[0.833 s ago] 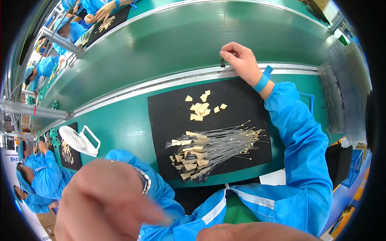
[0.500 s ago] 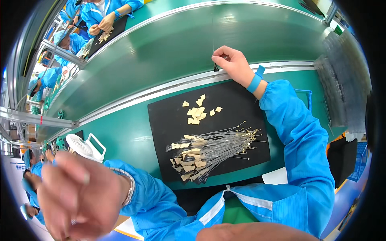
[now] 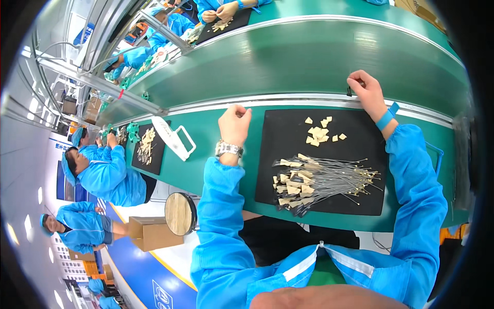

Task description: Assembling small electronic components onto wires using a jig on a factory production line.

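Closest to my jacket [image 3: 288, 268], the near edge of the green table [image 3: 360, 221] leaves a narrow strip before my black mat [image 3: 275, 129]. On the mat's nearer half lies a bundle of grey cables [image 3: 339, 177], tabbed ends to my left, thin tips fanned toward the right edge; beyond them sit loose cream pieces [image 3: 318, 135], with black mat showing all round the group. My left hand [image 3: 234, 126] is raised beside the mat's left edge, fingers curled in narrow; I cannot tell whether they hold anything. My right hand [image 3: 368, 90] is past the mat's far right corner, thumb and finger pinching a small black piece [image 3: 349, 91] that hangs by the silver rail [image 3: 288, 98]. Over that rail a wide green surface [image 3: 288, 62] gives broad room. Leftward, a white fan [image 3: 172, 140] stands between my left arm and another black mat with pieces on it. Farther off, the blue floor strip [image 3: 146, 270] bears a white printed mark, and the wall panel [image 3: 57, 145] some blue lettering too small to read.
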Demonstrator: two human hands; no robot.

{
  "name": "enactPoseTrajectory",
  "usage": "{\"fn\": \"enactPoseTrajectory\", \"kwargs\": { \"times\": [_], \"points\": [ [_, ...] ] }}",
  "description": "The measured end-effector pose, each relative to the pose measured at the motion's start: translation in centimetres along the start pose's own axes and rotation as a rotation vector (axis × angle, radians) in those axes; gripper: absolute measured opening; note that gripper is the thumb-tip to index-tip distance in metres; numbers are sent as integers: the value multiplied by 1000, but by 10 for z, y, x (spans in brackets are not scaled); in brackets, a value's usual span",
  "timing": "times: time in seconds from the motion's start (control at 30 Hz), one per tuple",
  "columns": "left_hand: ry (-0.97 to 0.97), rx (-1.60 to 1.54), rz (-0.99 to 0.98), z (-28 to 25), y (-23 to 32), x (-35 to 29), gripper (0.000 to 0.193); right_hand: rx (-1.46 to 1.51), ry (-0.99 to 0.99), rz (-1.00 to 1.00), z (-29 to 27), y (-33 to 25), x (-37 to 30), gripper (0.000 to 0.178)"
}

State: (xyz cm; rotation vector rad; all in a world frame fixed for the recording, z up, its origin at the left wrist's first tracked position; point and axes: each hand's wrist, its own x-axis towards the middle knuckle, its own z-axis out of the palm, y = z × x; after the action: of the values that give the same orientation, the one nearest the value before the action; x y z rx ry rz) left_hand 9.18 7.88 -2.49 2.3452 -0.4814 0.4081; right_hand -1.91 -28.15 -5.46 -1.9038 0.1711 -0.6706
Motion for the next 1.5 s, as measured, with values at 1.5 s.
{"fn": "enactPoseTrajectory", "kwargs": {
  "times": [1.5],
  "points": [
    [-210, -101, 276, 17, -56, 4, 14, 274, 71, 57, 2, 5, 2, 20]
  ]
}}
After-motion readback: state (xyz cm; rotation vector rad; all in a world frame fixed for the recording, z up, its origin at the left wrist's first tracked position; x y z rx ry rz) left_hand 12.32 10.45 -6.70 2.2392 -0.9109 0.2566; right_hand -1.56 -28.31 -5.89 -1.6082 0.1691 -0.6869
